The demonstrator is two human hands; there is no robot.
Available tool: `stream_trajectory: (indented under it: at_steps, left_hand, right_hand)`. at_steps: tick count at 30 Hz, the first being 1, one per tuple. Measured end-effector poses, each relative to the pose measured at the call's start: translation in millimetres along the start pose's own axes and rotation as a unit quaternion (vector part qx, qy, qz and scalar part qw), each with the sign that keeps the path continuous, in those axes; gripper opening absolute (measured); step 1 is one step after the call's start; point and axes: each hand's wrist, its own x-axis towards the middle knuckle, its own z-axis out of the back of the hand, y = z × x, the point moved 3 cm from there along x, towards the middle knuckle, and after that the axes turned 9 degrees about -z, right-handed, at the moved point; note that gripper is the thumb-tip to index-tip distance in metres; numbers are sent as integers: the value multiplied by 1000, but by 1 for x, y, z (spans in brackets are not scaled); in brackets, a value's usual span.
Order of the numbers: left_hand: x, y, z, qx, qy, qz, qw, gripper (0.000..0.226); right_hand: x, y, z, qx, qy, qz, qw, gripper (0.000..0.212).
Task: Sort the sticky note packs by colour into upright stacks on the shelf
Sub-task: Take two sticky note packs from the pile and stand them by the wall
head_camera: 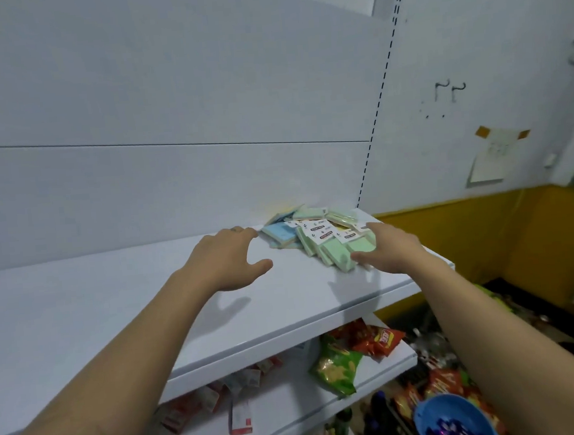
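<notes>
- Pastel green, blue and yellow sticky note packs [318, 240] lie heaped at the right end of the white shelf [115, 320].
- Left hand [227, 259] released, fingers spread, beside them.
- Right hand [393, 250] released, at their edge.

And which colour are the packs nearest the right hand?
Those packs are light green, shown in the head view.

Smooth matt white shelf [113, 299]; paper sticky note packs [318, 240] in clear glossy wrap; shiny foil snack bags [338, 364]
</notes>
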Motion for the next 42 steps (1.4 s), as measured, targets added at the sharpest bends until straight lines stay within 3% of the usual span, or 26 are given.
stream_trajectory:
  at_steps: [13,21,27,32,37,42]
  left_hand:
    - [104,0,-48,14,20,-3,1000,64]
    - [158,12,-87,39,41,84,995,48]
    - [180,20,-103,-45,-10,176,983,43]
    - [186,31,-115,-80,-12,270,960,58]
    - [192,39,-120,-227,-52,301,925,68]
    - [189,36,-121,-293,-109,296,903,70]
  right_hand:
    - [79,-47,-30,32,35,-37,998,87]
    - [138,-83,-47,63,96,-41,993,90]
    - [160,-90,-56,71,151,-41,985,87]
    - [168,-94,-58,75,161,-56,983,96]
    - [170,-90,-56,49,140,-71,986,86]
    - [169,-89,-51,50,130,-52,989,73]
